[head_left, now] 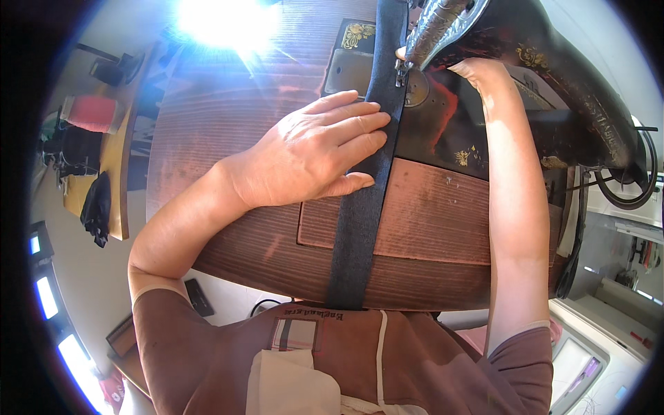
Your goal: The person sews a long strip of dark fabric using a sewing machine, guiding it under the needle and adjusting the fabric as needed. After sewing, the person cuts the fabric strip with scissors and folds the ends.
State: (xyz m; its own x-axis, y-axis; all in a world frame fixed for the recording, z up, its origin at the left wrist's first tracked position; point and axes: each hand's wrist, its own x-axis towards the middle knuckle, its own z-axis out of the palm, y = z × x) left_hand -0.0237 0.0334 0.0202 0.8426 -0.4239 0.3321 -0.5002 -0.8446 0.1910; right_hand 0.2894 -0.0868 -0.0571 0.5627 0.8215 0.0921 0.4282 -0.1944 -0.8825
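Gold lettering and floral scrollwork decorate the curved black arm of the sewing machine (588, 104); dark lettering crosses the brown shirt (221, 353). A long, flat black fabric strap (360, 235) runs lengthwise over the reddish-brown, wood-grained counter (228, 131), up to the metal presser foot (400, 72). The left hand (318, 149) lies flat, fingers extended and slightly parted, fingertips on the strap, gripping nothing. The right hand (477, 71) reaches behind the machine's head, largely hidden; its grip cannot be told.
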